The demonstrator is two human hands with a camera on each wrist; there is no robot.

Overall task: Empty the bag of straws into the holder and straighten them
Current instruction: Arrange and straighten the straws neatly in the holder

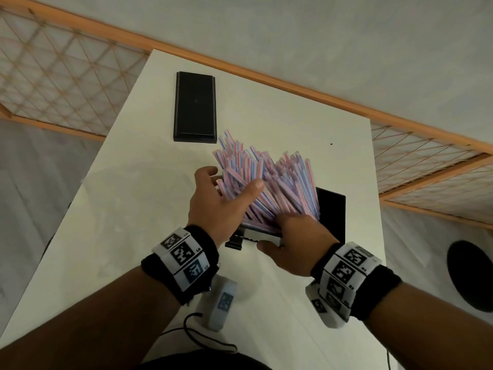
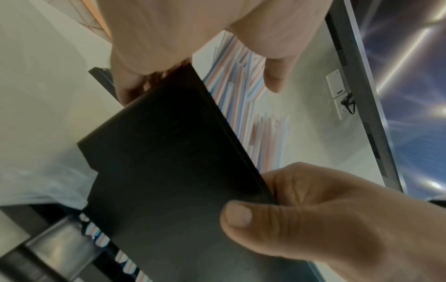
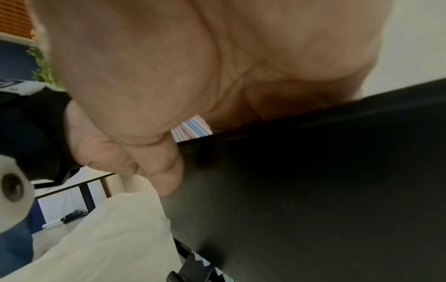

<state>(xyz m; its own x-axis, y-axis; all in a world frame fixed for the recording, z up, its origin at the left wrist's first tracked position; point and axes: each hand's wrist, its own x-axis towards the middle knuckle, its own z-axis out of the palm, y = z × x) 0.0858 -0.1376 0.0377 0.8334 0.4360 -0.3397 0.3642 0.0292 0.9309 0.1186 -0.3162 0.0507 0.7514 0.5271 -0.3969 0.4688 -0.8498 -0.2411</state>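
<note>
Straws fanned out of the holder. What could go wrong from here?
1. The straws fan loosely above the holder; the left hand cups only one side, so some may spill onto the table.
2. The right hand holds just the holder's near edge; a hard sideways push could tip it.

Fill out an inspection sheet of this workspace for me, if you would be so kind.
Surface: white table, carrying everything listed below.
Job's things: striped straws stand fanned and leaning in the black holder; bag not clearly seen.
Clutter: black tray lies flat beyond the holder, apart from it.
Grippers: left hand holds the straw bundle, thumb across it; right hand grips the holder's near wall, thumb outside.
Cables: black cord loops below the left wrist.
Surroundings: wooden lattice panels; black round object past the table's right edge.
</note>
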